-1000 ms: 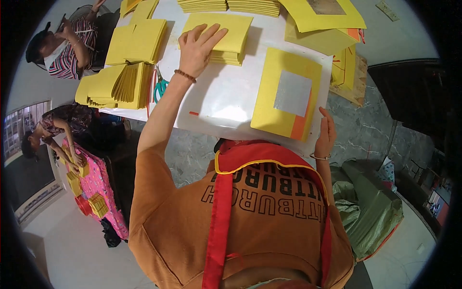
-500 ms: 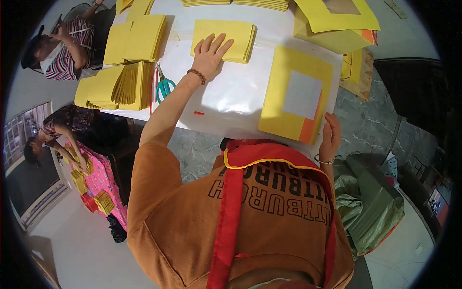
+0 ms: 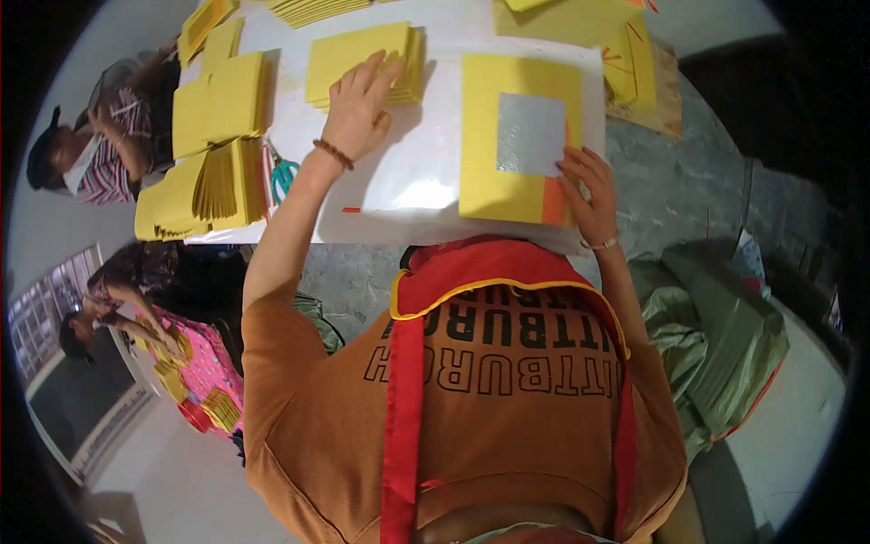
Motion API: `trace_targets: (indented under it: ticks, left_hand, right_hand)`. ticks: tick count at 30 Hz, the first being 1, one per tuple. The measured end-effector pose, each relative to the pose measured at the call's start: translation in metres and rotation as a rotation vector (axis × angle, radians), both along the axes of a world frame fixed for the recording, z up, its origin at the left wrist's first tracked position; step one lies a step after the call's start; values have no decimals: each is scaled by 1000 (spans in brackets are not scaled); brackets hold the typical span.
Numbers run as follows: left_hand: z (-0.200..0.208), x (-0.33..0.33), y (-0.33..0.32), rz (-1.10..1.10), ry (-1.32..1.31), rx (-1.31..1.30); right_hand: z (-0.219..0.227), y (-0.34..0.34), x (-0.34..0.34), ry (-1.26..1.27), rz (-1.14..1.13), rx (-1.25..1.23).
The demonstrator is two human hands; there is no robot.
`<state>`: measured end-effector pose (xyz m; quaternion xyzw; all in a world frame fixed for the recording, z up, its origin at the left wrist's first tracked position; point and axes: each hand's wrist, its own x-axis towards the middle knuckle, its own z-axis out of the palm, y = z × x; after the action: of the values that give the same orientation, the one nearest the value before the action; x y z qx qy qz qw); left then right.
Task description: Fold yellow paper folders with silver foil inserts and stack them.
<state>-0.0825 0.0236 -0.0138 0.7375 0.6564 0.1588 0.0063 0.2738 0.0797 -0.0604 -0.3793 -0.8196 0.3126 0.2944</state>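
Note:
My left hand lies on the near right part of a low stack of yellow paper pieces, fingers stretched and slightly apart. The stack's right edge is fanned in layers. Toward the right of the table is a larger yellow sheet with a grey rectangle on its middle and an orange strip at its lower right. My right hand rests at that sheet's right edge, fingertips beside the grey rectangle and the thumb near the orange strip. Its fingers are extended, not wrapped around anything.
Teal-handled scissors lie left of my left forearm, beside yellow stacks and a fanned yellow bundle. A small red piece sits near the front edge. Yellow material stands far right. Two people are at left, one at a pink-covered table.
My right hand has come in from beside the table's edge onto the large sheet's right side. My left hand stays on the stack, whose layers now look more spread. The view has shifted.

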Motion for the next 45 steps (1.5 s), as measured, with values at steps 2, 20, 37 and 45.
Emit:
trace_targets:
  ticks: [2, 20, 37, 45]
  left_hand:
    - [7, 46, -3, -133, -204, 102]
    - [-3, 152, -19, -403, -653, -275]
    - [-2, 150, -12, -158, -821, -530]
    - [9, 129, -15, -404, -735, -429]
  right_hand:
    - [0, -1, 1, 23, -10, -24]
    - [-19, 5, 9, 396, 29, -530]
    - [-17, 10, 14, 443, 132, -536]
    - [-21, 4, 16, 260, 189, -320]
